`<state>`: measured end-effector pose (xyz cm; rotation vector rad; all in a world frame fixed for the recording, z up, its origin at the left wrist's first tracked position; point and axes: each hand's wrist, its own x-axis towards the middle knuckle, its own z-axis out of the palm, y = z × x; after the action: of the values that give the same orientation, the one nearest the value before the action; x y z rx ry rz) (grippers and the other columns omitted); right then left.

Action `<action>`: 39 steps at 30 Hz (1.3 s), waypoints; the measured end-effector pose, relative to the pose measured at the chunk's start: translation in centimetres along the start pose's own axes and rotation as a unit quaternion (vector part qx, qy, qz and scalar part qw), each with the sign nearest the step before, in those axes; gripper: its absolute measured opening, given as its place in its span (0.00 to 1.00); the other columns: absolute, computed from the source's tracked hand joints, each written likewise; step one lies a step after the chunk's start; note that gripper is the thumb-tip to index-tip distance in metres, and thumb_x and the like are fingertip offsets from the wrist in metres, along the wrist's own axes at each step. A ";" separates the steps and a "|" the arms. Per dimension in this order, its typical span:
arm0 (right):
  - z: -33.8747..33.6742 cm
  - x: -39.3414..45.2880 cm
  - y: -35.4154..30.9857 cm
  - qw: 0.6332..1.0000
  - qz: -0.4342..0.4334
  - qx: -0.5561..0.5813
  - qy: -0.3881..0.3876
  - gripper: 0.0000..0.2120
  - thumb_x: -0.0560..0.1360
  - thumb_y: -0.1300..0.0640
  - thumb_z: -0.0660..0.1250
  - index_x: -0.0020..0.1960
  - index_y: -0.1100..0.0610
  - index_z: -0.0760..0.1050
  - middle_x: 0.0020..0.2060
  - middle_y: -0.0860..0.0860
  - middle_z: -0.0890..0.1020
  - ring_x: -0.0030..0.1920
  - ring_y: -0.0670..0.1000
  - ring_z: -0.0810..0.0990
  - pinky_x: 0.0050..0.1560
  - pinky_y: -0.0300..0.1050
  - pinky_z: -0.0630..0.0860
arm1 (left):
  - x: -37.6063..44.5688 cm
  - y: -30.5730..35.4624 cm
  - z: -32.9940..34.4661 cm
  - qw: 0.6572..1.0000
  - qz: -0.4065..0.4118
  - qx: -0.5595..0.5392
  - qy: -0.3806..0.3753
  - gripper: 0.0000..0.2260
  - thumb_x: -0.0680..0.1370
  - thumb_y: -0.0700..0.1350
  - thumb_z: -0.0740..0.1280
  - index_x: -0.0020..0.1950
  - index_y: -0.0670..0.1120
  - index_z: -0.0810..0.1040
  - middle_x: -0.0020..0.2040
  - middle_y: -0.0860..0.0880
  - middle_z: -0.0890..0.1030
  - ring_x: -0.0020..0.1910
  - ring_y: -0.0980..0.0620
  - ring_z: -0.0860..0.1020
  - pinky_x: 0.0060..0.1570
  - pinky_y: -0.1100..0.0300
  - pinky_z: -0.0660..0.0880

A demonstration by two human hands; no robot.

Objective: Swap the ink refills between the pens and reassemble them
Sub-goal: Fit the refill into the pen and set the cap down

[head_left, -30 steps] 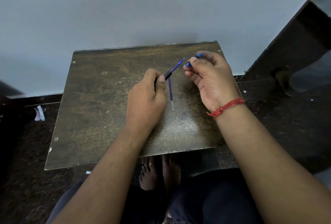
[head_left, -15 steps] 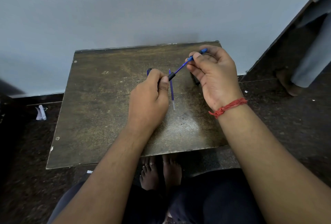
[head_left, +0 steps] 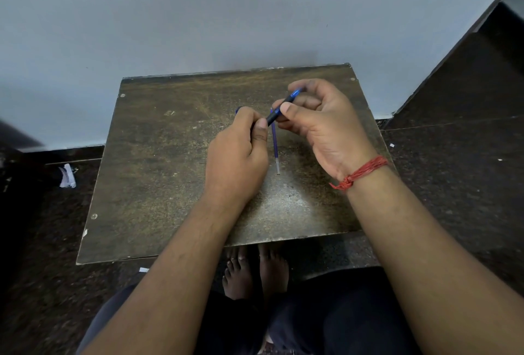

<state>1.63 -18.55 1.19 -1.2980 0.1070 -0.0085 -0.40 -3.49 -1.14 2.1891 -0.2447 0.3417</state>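
Both hands pinch pen (head_left: 279,110) — loose refill (head_left: 275,142) on table between them.

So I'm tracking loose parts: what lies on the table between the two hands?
Head view: a thin blue ink refill on the worn brown table, between left hand and right hand.

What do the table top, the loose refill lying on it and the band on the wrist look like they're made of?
Table top: probably laminated or painted board, dark brown, worn and scuffed, with a dull sheen near the front and chipped pale corners.
Loose refill: looks like thin translucent plastic tube, violet-blue with ink, clear at its near end.
Wrist band: red thread or cord, twisted strands with a frayed knot, matte.
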 end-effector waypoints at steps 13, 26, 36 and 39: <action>0.2 0.0 0.3 0.998 0.017 -0.061 -0.007 0.06 0.75 0.60 0.73 0.44 0.57 0.77 0.32 0.51 0.78 0.32 0.48 0.76 0.33 0.42 0.73 | -0.2 0.2 0.1 1.000 0.018 -0.002 0.003 0.07 0.83 0.48 0.59 0.48 0.48 0.72 0.28 0.56 0.70 0.27 0.54 0.70 0.29 0.55 0.65; -0.6 0.1 -0.1 0.995 0.078 0.063 -0.021 0.04 0.78 0.65 0.67 0.52 0.60 0.79 0.41 0.52 0.83 0.23 0.43 0.64 0.22 0.36 0.59 | -0.2 0.3 0.2 1.000 0.007 -0.005 0.001 0.06 0.83 0.47 0.59 0.47 0.50 0.70 0.29 0.56 0.71 0.27 0.56 0.70 0.30 0.56 0.63; -0.5 0.2 0.4 0.996 0.083 0.036 0.021 0.06 0.77 0.56 0.71 0.47 0.58 0.75 0.44 0.55 0.79 0.23 0.43 0.66 0.20 0.34 0.57 | -0.2 0.4 0.3 1.000 -0.002 -0.016 0.008 0.07 0.83 0.48 0.59 0.47 0.49 0.71 0.29 0.55 0.71 0.28 0.54 0.70 0.29 0.54 0.66; -0.9 0.1 0.0 0.994 0.081 0.073 -0.016 0.06 0.79 0.66 0.65 0.54 0.60 0.78 0.49 0.56 0.82 0.22 0.42 0.65 0.20 0.34 0.57 | -0.1 0.3 0.3 1.000 -0.002 -0.014 0.012 0.06 0.83 0.47 0.60 0.47 0.49 0.71 0.29 0.56 0.71 0.28 0.53 0.70 0.30 0.53 0.67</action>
<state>1.69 -19.43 0.92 -1.1403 0.1811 0.1404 -0.53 -3.95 -1.13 2.1571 -0.2309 0.3606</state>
